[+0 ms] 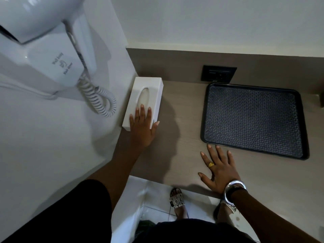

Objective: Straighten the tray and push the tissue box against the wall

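Two hands lie on the wood-grain counter (184, 109). At its right, the black patterned tray (254, 120) sits near the back wall, slightly askew. The white tissue box (145, 95) lies along the left wall. Fingers spread, the left hand (142, 128) presses flat on the box's near end; the right hand (218, 170), ringed, rests splayed on the counter just before the tray

Dim, soft shadows (wide-angle edge distortion)
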Demonstrator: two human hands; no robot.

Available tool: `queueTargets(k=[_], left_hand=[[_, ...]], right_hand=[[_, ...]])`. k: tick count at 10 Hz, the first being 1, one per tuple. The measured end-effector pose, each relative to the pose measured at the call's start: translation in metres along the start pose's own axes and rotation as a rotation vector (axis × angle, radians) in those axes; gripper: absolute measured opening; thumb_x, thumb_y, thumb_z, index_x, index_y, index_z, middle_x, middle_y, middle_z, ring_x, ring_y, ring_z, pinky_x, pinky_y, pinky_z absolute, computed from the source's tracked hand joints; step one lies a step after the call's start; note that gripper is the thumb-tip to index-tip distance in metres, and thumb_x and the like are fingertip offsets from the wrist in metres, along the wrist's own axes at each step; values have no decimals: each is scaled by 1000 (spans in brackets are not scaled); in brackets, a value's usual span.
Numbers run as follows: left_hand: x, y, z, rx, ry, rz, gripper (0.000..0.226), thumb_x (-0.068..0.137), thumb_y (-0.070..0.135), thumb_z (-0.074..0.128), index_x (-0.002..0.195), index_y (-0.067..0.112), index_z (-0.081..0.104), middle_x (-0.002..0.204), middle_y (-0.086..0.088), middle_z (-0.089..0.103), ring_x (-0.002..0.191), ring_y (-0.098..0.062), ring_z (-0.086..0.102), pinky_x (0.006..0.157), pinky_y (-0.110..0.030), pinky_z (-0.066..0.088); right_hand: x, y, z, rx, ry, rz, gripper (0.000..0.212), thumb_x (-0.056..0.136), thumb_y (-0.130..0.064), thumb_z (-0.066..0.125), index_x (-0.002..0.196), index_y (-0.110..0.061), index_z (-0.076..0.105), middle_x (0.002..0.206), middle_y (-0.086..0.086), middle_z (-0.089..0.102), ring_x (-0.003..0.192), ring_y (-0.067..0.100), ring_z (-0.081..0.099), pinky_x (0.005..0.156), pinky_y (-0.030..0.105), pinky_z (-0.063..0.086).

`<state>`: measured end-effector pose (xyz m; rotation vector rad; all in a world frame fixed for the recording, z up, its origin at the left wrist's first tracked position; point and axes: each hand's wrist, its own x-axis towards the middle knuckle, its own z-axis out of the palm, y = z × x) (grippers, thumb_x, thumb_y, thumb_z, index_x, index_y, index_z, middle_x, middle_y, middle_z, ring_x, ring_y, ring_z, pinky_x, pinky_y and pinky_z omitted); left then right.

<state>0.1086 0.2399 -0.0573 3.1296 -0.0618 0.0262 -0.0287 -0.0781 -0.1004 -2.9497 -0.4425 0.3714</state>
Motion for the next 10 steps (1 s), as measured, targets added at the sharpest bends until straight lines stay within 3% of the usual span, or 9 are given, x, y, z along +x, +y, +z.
queueTargets(k=[4, 6, 8, 9, 10], left_hand=[[36, -15, -7, 51, -24, 7, 64, 102, 48, 33, 155, 12, 29, 161, -26, 27, 149, -42, 27, 120, -63, 21], [33, -14, -12, 70, -60, -7, 65, 103, 49, 31, 158, 14, 22, 163, -26, 22, 152, -41, 21, 122, -62, 16], [33, -15, -20, 18, -92, -2, 85, 94, 65, 40, 158, 11, 20, 165, -26, 14, 153, -42, 16, 123, -61, 13], [32, -7, -35, 0, -66, -16, 108, 81, 83, 19, 157, 7, 20, 165, -26, 12, 154, -40, 15, 124, -57, 10], [36, 22, -54, -41, 100, 99, 103, 85, 80, 23, 151, 3, 37, 159, -28, 29, 148, -42, 31, 120, -59, 25]], right_hand=[[5, 1, -3, -19, -50, -10, 82, 77, -72, 44, 147, -28, 36, 157, 11, 31, 143, 37, 21, 112, 59, 8], [2, 0, -4, -6, -39, 4, 82, 79, -72, 43, 148, -30, 31, 159, 8, 25, 146, 35, 15, 113, 58, 6], [-4, -3, -8, 16, -40, 15, 77, 84, -73, 35, 150, -33, 27, 162, 4, 16, 148, 32, 9, 116, 57, 7], [-3, -1, -13, 32, -71, 11, 76, 85, -72, 34, 151, -34, 26, 163, 2, 12, 149, 31, 6, 117, 56, 4], [-8, -2, -21, 109, -84, 20, 74, 87, -72, 32, 151, -33, 28, 162, 0, 10, 149, 29, 4, 117, 53, 0]])
